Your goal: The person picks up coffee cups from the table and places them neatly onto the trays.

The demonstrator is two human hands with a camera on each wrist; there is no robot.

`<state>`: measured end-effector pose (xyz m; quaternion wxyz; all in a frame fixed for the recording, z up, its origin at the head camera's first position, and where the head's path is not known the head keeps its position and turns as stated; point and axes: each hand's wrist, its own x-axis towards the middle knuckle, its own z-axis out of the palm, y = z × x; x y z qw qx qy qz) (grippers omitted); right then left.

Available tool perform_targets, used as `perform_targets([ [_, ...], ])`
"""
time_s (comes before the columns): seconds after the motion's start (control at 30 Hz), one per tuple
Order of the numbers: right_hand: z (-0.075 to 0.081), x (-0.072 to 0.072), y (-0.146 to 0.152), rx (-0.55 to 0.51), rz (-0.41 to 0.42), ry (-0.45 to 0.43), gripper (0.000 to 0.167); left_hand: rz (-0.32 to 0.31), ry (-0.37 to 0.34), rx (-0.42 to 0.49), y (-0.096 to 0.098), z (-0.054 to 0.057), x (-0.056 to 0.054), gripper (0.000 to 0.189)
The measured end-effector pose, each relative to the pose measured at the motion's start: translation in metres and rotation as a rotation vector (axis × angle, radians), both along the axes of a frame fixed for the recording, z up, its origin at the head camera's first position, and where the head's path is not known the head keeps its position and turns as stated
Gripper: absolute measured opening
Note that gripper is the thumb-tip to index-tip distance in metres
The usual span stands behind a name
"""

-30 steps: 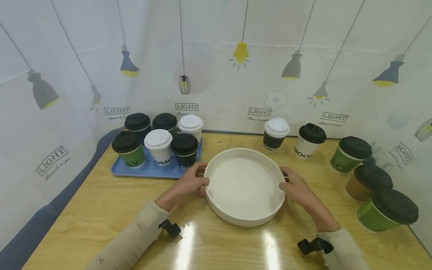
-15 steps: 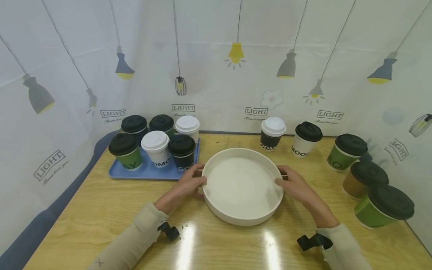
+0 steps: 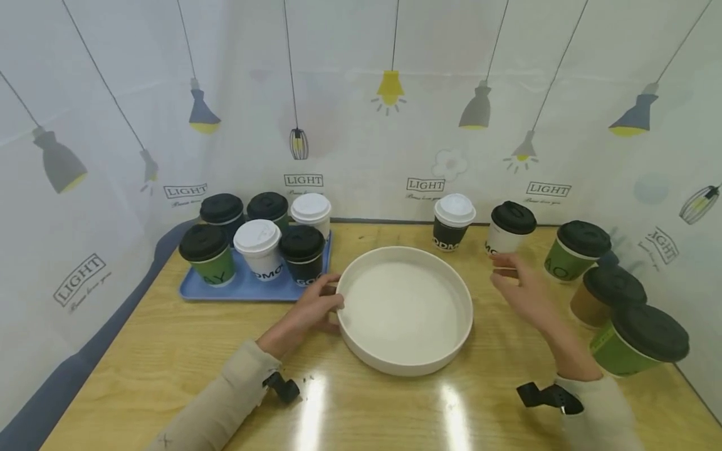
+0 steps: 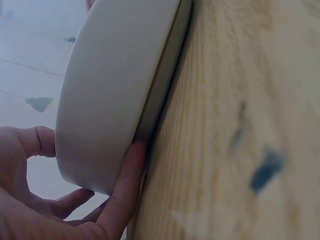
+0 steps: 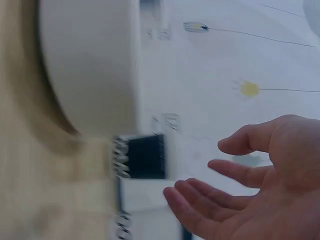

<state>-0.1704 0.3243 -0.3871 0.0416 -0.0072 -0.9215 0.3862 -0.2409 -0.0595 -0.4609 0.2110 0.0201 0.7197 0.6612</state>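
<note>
A shallow round cream tray (image 3: 405, 307) sits on the wooden table in the head view. My left hand (image 3: 312, 305) grips its left side, the thumb over the rim; in the left wrist view, the left hand's fingers (image 4: 131, 172) reach along the side and lower edge of the tray (image 4: 112, 90). To the right of the tray, my right hand (image 3: 524, 289) is in the air with loosely bent fingers, holding nothing. Beyond it stands a white paper cup with a black lid (image 3: 510, 225), partly covered by the fingertips. The right wrist view shows the right hand (image 5: 250, 185) with fingers spread.
Left of the round tray, a blue rectangular tray (image 3: 194, 289) carries several lidded paper cups. Along the right stand a black cup with a white lid (image 3: 453, 222), a green cup (image 3: 575, 250), a brown cup (image 3: 592, 307) and another green cup (image 3: 620, 351). A printed curtain (image 3: 361, 113) hangs behind.
My right hand has let go of the round tray's right side and moved right and away from me, toward the cups. My left hand keeps its grip on the tray.
</note>
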Motion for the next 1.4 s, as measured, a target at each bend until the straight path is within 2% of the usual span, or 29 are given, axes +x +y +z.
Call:
perform_targets([
  [0.13,0.027,0.024,0.017,0.096,-0.161,0.214,0.045,0.019,-0.006,0.002,-0.002,-0.002,0.001,0.072],
  [0.27,0.039,0.053,0.044,0.138,-0.439,0.341,0.041,0.021,-0.006,0.004,-0.001,-0.004,-0.001,0.072],
  [0.33,0.039,0.066,0.060,0.147,-0.567,0.357,0.043,0.018,0.001,0.005,0.000,-0.004,-0.002,0.072],
  [0.4,0.034,0.080,0.074,0.131,-0.660,0.368,0.048,0.014,0.004,0.010,0.001,-0.005,-0.002,0.071],
  [0.47,0.026,0.092,0.087,0.116,-0.723,0.366,0.055,0.012,0.003,0.012,0.003,-0.004,-0.002,0.071],
  [0.53,0.016,0.101,0.098,0.101,-0.764,0.307,0.066,0.018,-0.001,0.011,0.003,-0.004,-0.002,0.071],
  [0.6,0.007,0.105,0.107,0.087,-0.765,0.218,0.079,0.022,0.003,0.007,0.003,-0.003,-0.001,0.071],
  [0.7,-0.005,0.107,0.117,0.038,-0.726,0.078,0.096,0.030,0.005,0.010,0.003,-0.002,-0.001,0.071],
  [0.83,-0.019,0.108,0.124,-0.026,-0.673,-0.025,0.110,0.023,-0.001,0.020,0.003,-0.002,-0.001,0.070],
  [0.9,-0.024,0.107,0.127,-0.035,-0.623,-0.029,0.113,0.028,-0.007,0.021,0.002,-0.002,-0.001,0.070],
  [1.0,-0.032,0.107,0.130,-0.034,-0.590,-0.002,0.112,0.031,0.000,0.017,0.002,-0.002,-0.001,0.070],
  [1.07,-0.036,0.108,0.130,-0.031,-0.595,0.021,0.110,0.029,-0.002,0.022,0.002,-0.002,-0.001,0.070],
  [1.13,-0.039,0.107,0.129,-0.021,-0.635,0.020,0.108,0.018,0.001,0.029,0.002,-0.002,-0.001,0.070],
  [1.27,-0.033,0.107,0.123,-0.011,-0.664,0.006,0.104,0.012,-0.007,0.043,0.003,-0.003,-0.002,0.070],
  [1.4,-0.018,0.103,0.111,0.046,-0.618,-0.014,0.105,0.023,-0.001,0.040,0.003,-0.004,-0.001,0.070],
])
